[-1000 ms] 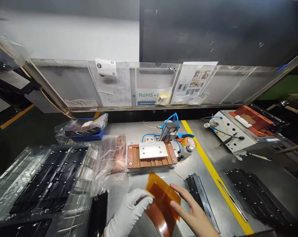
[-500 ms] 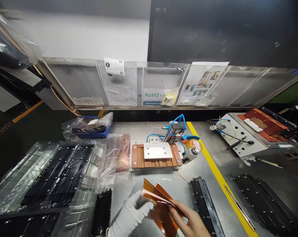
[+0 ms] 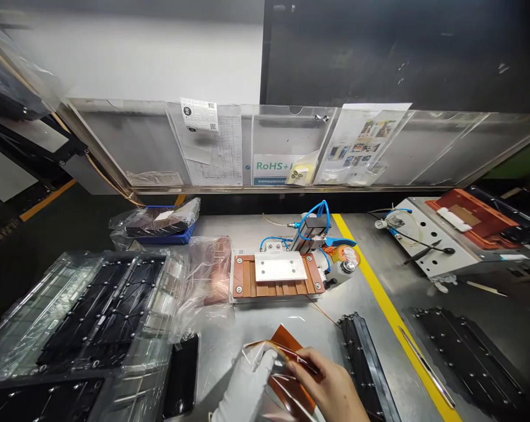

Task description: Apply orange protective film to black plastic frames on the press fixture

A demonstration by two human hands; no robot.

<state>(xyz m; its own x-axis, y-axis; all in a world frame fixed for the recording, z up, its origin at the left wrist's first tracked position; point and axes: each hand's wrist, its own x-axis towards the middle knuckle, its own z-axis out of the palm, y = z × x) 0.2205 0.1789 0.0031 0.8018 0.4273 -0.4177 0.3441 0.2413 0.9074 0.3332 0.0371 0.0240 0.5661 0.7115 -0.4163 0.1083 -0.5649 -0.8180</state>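
My left hand (image 3: 246, 387), in a white glove, and my bare right hand (image 3: 328, 390) both pinch thin amber film sheets (image 3: 286, 366) low over the steel bench. The sheets lie almost flat, their edges fanned apart between my fingers. Just beyond them stands a brown jig with a white metal plate (image 3: 277, 274) and blue air hoses. A black framed part (image 3: 361, 363) lies right of my right hand.
Clear-wrapped trays of black parts (image 3: 84, 316) fill the left. A phone (image 3: 183, 375) lies beside them. A yellow line (image 3: 392, 316) crosses the bench, with another black part (image 3: 467, 357) and a second fixture (image 3: 449, 234) to the right. A plastic bag (image 3: 207, 275) sits left of the jig.
The amber sheet stood tilted up under my flat right hand; both hands have since closed on it and lowered it, peeling its layers apart. The view shifted slightly.
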